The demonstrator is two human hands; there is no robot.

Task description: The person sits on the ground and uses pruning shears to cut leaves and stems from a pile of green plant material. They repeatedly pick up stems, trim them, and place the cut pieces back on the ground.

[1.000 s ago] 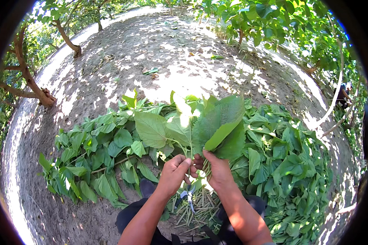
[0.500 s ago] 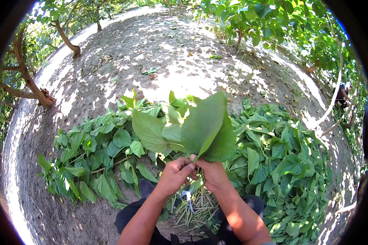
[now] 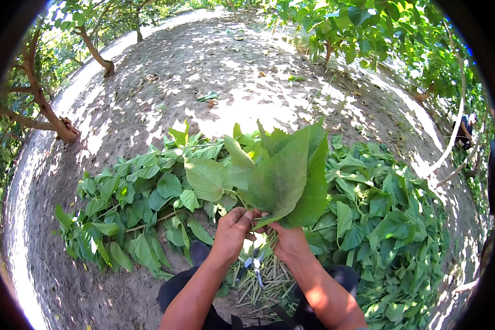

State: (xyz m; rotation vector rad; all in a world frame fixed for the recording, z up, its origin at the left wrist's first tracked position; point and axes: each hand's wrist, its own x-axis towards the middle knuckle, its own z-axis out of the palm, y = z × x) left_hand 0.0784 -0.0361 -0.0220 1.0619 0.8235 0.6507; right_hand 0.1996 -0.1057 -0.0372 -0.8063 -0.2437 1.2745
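A bunch of large green leaves (image 3: 283,179) stands up from my two hands, fanned out above them. My left hand (image 3: 232,230) pinches the stem ends with thumb and fingers. Beside it, my right hand (image 3: 289,237) is closed round the bunch's base; a broad leaf covers part of its fingers. Below the hands, pruning shears (image 3: 254,263) with pale blades lie on a heap of cut green stems (image 3: 272,280) between my legs.
Leafy cut branches (image 3: 143,214) lie to the left. A big pile of leaves (image 3: 379,220) spreads at the right. Tree trunks (image 3: 52,118) rise at the far left, and a pale bent branch (image 3: 448,146) crosses the right side. Sun-dappled soil (image 3: 192,60) stretches ahead.
The leaves in my hands have spread wider and turned, with one leaf now leaning over my right fingers. The whole view has shifted slightly; both hands stay close together.
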